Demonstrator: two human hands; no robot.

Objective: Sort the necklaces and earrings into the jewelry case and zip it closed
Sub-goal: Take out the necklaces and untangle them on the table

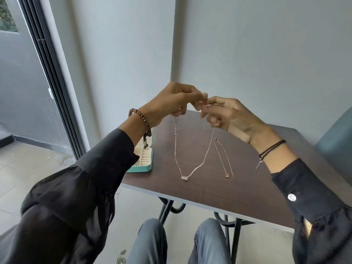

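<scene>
The left hand and right hand each pinched an end of the thin silver necklace, which hung below them in a V, its pale pendant touching the dark table. A fine gold necklace lay just beside it. The teal case sat open at the table's left edge.

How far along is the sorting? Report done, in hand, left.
Done: the case is open on the table, contents mostly hidden. In hand: left hand and right hand pinch the silver necklace by its ends, pendant hanging near the tabletop. Left: stow it, then the gold necklace lying on the table, then zip. No earrings visible.
</scene>
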